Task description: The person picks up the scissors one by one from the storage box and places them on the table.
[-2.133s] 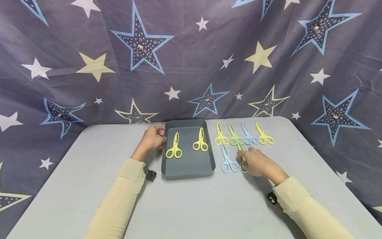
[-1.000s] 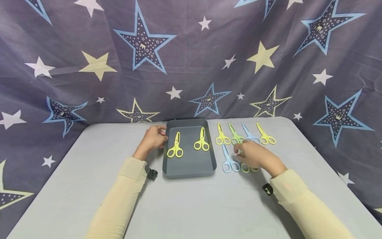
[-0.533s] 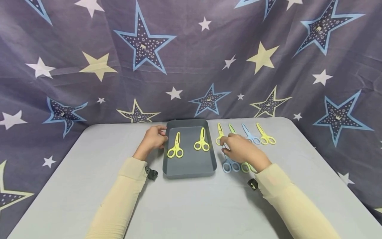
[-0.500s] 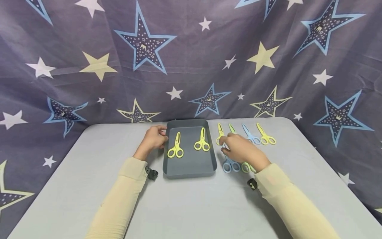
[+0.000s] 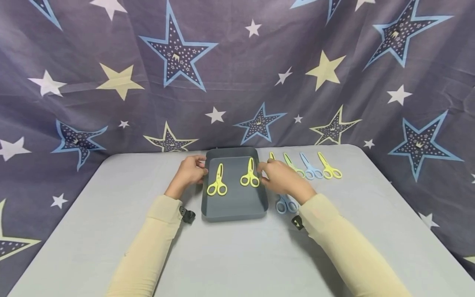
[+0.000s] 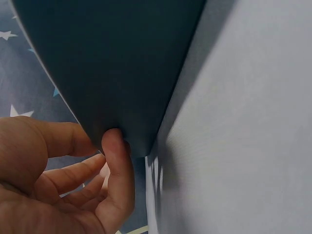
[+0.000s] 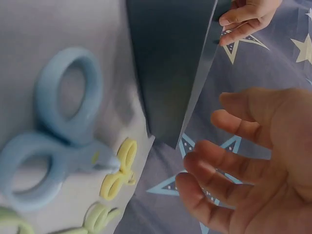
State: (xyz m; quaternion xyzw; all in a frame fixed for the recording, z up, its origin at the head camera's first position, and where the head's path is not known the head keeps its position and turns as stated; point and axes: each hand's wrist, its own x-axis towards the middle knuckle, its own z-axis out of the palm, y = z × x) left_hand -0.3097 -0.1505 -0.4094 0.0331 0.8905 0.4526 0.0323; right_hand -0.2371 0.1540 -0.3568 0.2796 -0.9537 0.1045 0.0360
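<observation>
My left hand (image 5: 189, 171) holds the left wall of a dark grey tray (image 5: 234, 208). In the left wrist view the thumb presses the outer wall and the index finger lies at the rim. Two yellow pairs of scissors, a left one (image 5: 219, 178) and a right one (image 5: 250, 174), lie inside. My right hand (image 5: 283, 176), its fingers loosely bent around nothing, is beside the tray's right wall; in the right wrist view a gap separates them. Blue scissors (image 5: 286, 199) lie partly under that hand. Green scissors (image 7: 9, 217) show at the right wrist view's lower left.
Along the back, right of the tray, stand in a row yellow scissors (image 5: 272, 155) partly hidden by the hand, green scissors (image 5: 291, 163), blue scissors (image 5: 308, 166) and yellow scissors (image 5: 327, 168). The light grey table (image 5: 237, 255) meets a star-patterned cloth (image 5: 230, 74) behind.
My right hand has moved left, from the front green scissors across the blue ones to the tray's right side. The left hand and the tray have stayed in place.
</observation>
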